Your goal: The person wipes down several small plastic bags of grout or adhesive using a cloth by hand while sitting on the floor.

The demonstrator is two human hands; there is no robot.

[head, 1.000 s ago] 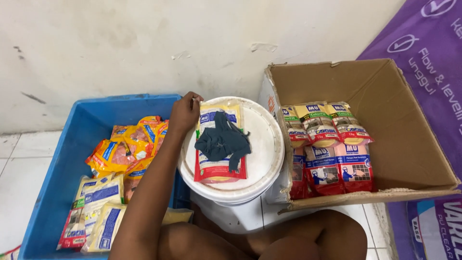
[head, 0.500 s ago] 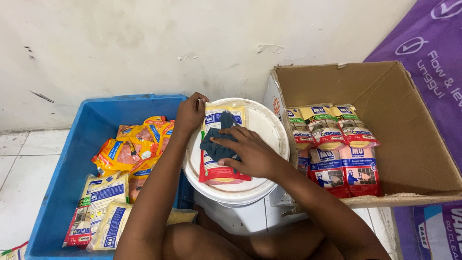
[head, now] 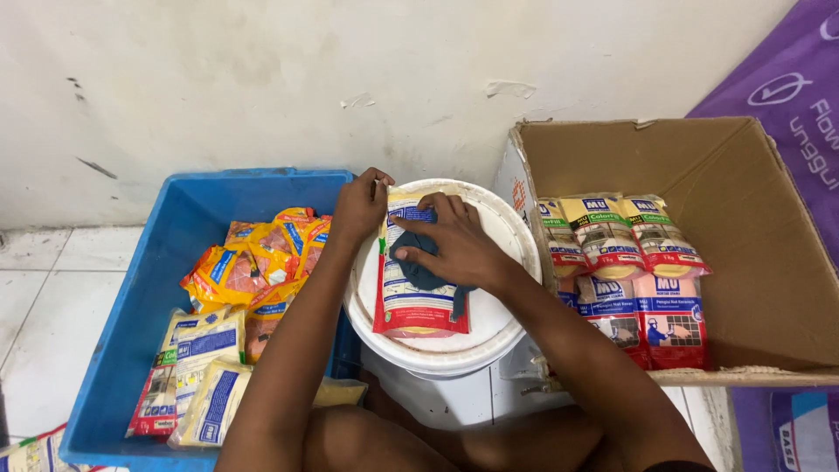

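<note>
While right hand (head: 450,245) presses cloth (head: 419,262), crate (head: 131,350) (left), box (head: 752,262) flank.

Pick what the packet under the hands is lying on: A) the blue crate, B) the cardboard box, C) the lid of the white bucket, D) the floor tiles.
C: the packet lies flat on the white bucket lid, with the right hand pressing a dark cloth onto it and the left hand holding its top corner.
</note>
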